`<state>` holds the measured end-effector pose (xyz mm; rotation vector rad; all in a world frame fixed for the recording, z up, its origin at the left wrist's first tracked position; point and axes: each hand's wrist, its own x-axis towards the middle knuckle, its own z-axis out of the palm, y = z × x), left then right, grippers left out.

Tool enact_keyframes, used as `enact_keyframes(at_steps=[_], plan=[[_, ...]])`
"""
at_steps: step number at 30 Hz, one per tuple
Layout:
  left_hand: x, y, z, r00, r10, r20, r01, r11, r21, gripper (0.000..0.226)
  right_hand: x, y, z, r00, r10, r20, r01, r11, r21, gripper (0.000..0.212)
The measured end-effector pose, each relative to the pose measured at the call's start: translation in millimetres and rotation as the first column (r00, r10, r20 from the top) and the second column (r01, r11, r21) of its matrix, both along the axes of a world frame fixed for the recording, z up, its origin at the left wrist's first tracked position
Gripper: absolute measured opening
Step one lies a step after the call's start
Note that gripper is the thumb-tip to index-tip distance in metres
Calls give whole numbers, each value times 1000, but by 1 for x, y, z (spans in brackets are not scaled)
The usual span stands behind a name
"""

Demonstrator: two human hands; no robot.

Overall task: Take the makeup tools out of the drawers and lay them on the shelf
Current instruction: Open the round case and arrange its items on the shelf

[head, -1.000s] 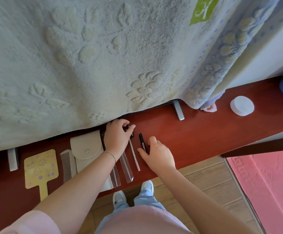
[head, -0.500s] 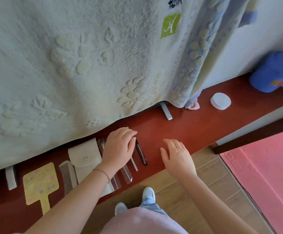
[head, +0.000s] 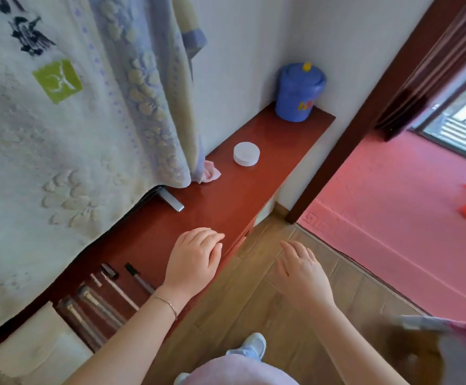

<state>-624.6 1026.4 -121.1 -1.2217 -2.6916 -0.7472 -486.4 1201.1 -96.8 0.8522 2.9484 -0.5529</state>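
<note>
Both hands empty. My left hand (head: 194,261) hangs over the front part of the red shelf (head: 226,201), fingers loosely extended, gripping nothing. My right hand (head: 301,269) is out past the shelf edge, above the wood floor (head: 254,295), fingers spread and relaxed, also holding nothing.

Makeup tools sit on the shelf to the left of my left wrist. The dark-capped pencil (head: 139,277) lies nearest, beside the pale slim stick (head: 119,290), then two clear-cased tubes (head: 98,304). All lie flat, side by side. Long axes run across the shelf, back to front, caps toward the hanging towel (head: 73,162), other ends toward me. My guess at why: laid in a row like that, each stays separate and easy to pick out. A cream pouch (head: 32,354) sits at the far left, partly cut off by the frame.

Right of my hands the shelf carries a white round case (head: 246,153), a pink scrap (head: 211,173) at the towel's hem and a blue tub (head: 298,93) in the corner.

No drawer shows clearly; possibly one under the shelf's front edge, but blur hides it.
</note>
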Motion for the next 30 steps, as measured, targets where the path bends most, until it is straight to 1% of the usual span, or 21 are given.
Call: enact_keyframes(at_steps=[4,8,14,22,26,30], plan=[[3,47,-2,999,-37,25,37,999,-14,33,15,40,-2,999,-47,-15,47,999,7,37],[-2,83,-1,999,-11,32,11,1000,-17,35,15,78,-2,1000,-9,28,9,1000,-10,43],[-22,122,0,997,64,40,-63,998,-24,37,-5,127,3,996,77,42,-76,997,-9,48],[-63,161,-12,986,143,84,-139,989,-58,40,-80,172,0,968,244,54,-242,969,-45,50],[-94,177,-19,968,210,140,-207,978,-33,41,-127,191,-7,937,329,114,-320,943,-95,53],[-122,191,-25,896,343,281,-370,928,49,24,-174,205,-9,892,423,158,-404,904,-139,55]])
